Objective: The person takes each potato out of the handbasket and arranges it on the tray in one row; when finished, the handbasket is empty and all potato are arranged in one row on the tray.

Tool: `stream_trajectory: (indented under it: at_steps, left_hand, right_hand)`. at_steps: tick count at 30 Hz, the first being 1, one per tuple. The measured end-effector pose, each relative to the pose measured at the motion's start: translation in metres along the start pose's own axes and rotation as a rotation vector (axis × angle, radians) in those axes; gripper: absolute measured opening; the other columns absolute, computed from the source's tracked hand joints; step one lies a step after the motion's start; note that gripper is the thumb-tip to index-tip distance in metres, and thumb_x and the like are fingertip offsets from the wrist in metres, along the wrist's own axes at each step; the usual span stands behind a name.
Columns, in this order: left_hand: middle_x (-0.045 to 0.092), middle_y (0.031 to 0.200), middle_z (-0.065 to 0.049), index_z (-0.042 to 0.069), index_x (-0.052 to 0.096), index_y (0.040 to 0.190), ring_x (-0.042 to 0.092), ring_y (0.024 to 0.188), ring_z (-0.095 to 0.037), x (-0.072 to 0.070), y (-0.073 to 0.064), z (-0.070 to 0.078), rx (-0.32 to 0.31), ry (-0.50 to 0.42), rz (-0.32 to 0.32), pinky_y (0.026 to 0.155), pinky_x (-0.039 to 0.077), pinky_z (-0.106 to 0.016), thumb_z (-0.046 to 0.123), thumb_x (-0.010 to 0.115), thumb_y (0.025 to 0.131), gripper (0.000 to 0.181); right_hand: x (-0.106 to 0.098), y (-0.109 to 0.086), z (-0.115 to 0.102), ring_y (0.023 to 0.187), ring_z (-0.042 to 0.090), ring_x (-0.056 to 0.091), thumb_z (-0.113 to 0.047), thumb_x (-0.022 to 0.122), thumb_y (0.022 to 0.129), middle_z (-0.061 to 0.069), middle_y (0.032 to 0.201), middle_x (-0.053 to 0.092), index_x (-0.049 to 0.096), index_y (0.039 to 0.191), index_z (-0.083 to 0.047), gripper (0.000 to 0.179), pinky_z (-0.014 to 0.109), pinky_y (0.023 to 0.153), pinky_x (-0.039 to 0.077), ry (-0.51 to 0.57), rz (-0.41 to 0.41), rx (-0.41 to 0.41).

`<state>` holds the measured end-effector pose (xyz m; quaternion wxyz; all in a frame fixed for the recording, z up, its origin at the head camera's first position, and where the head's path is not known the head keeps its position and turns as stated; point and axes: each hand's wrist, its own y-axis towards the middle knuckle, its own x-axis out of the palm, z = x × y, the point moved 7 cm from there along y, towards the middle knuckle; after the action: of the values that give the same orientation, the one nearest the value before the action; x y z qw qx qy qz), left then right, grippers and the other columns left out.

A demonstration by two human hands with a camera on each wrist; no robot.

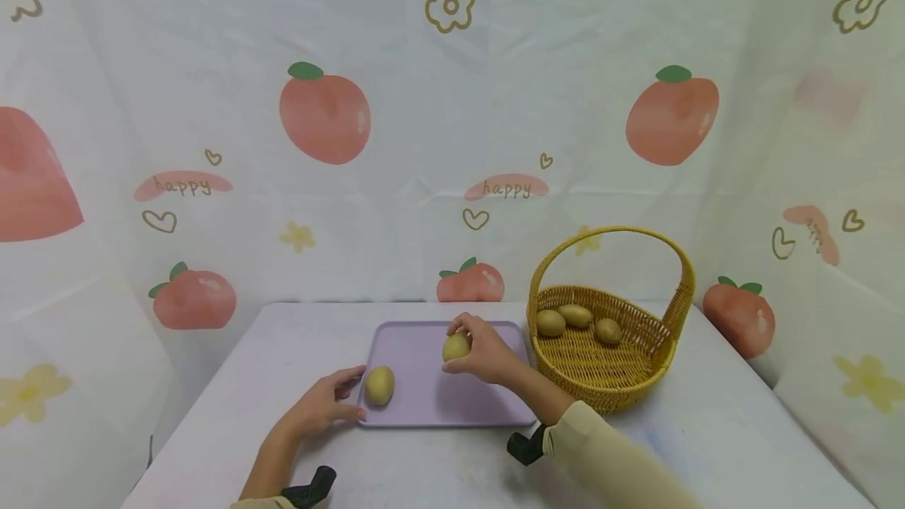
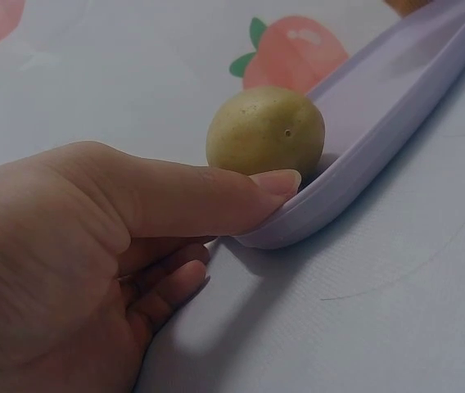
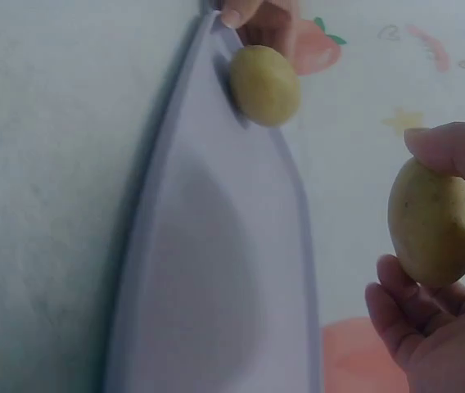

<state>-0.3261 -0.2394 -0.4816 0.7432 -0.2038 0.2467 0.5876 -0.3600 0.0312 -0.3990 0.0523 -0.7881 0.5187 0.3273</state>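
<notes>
A light purple tray [image 1: 424,407] lies on the table, with one potato [image 1: 379,386] on it at the left end. My left hand [image 1: 318,407] holds the tray's left edge; in the left wrist view its thumb [image 2: 277,184] lies over the rim beside that potato, and the other fingers are partly hidden. Above the right part of the tray, my right hand [image 1: 484,352] grips a second potato [image 1: 456,346]. The right wrist view shows this potato [image 3: 433,221] between thumb and fingers, apart from the tray.
A yellow woven basket [image 1: 601,395] with a tall handle stands right of the tray, close to my right forearm. Three potatoes [image 1: 608,331] lie inside it. Behind the white table [image 1: 438,466] hangs a fruit-patterned cloth [image 1: 410,226].
</notes>
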Motion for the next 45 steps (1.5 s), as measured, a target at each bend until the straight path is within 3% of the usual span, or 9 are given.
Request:
stream_trajectory:
  at_steps: [7, 11, 18, 26, 38, 45]
  left_hand:
    - [0.046, 0.143, -0.024, -0.002, 0.049, 0.14, 0.051, 0.122, -0.043, 0.0, 0.0, 0.0, -0.013, -0.004, 0.011, 0.104, 0.041, -0.052, 0.016, 0.087, 0.069, 0.082]
    - [0.046, 0.142, -0.027, -0.003, 0.048, 0.14, 0.051, 0.121, -0.043, -0.001, 0.0, 0.0, 0.011, 0.001, 0.002, 0.104, 0.041, -0.053, 0.018, 0.086, 0.07, 0.082]
    - [0.046, 0.141, -0.027, -0.004, 0.047, 0.14, 0.052, 0.12, -0.044, -0.003, -0.001, 0.002, 0.05, 0.007, -0.01, 0.103, 0.04, -0.055, 0.02, 0.086, 0.071, 0.082]
    - [0.045, 0.141, -0.028, -0.006, 0.046, 0.139, 0.053, 0.119, -0.044, -0.002, 0.0, 0.006, 0.095, 0.012, -0.02, 0.102, 0.042, -0.053, 0.019, 0.085, 0.072, 0.081]
    - [0.044, 0.142, -0.029, -0.008, 0.045, 0.139, 0.052, 0.119, -0.047, 0.0, -0.001, 0.007, 0.105, -0.01, -0.035, 0.102, 0.042, -0.055, 0.017, 0.085, 0.073, 0.081]
    - [0.045, 0.141, -0.03, -0.006, 0.047, 0.139, 0.052, 0.118, -0.046, -0.001, 0.001, 0.004, 0.074, 0.012, -0.02, 0.102, 0.041, -0.056, 0.018, 0.086, 0.071, 0.082]
  right_hand:
    - [0.038, 0.007, 0.012, 0.084, 0.016, 0.053, -0.015, 0.087, 0.066, 0.0, 0.096, 0.056, 0.06, 0.102, -0.012, 0.045, 0.028, 0.067, 0.049, -0.027, -0.009, 0.018]
    - [0.059, 0.008, 0.016, 0.082, 0.012, 0.053, -0.016, 0.088, 0.066, -0.004, 0.094, 0.059, 0.063, 0.102, -0.013, 0.044, 0.025, 0.07, 0.047, -0.046, 0.001, 0.019]
    - [0.089, 0.007, 0.019, 0.082, 0.011, 0.055, -0.016, 0.087, 0.067, -0.003, 0.093, 0.063, 0.064, 0.107, -0.01, 0.046, 0.025, 0.073, 0.048, 0.024, 0.033, 0.078]
    - [0.099, 0.008, 0.016, 0.084, 0.01, 0.056, -0.018, 0.089, 0.066, 0.0, 0.098, 0.067, 0.065, 0.107, -0.012, 0.047, 0.024, 0.073, 0.047, 0.003, 0.072, 0.092]
    - [0.1, 0.006, 0.016, 0.09, 0.013, 0.057, -0.021, 0.087, 0.068, 0.0, 0.106, 0.068, 0.066, 0.116, -0.013, 0.053, 0.027, 0.079, 0.047, -0.035, 0.081, 0.107]
    - [0.095, 0.004, 0.017, 0.1, 0.021, 0.06, -0.017, 0.087, 0.071, 0.012, 0.117, 0.064, 0.06, 0.125, -0.006, 0.062, 0.035, 0.089, 0.05, 0.058, 0.047, 0.082]
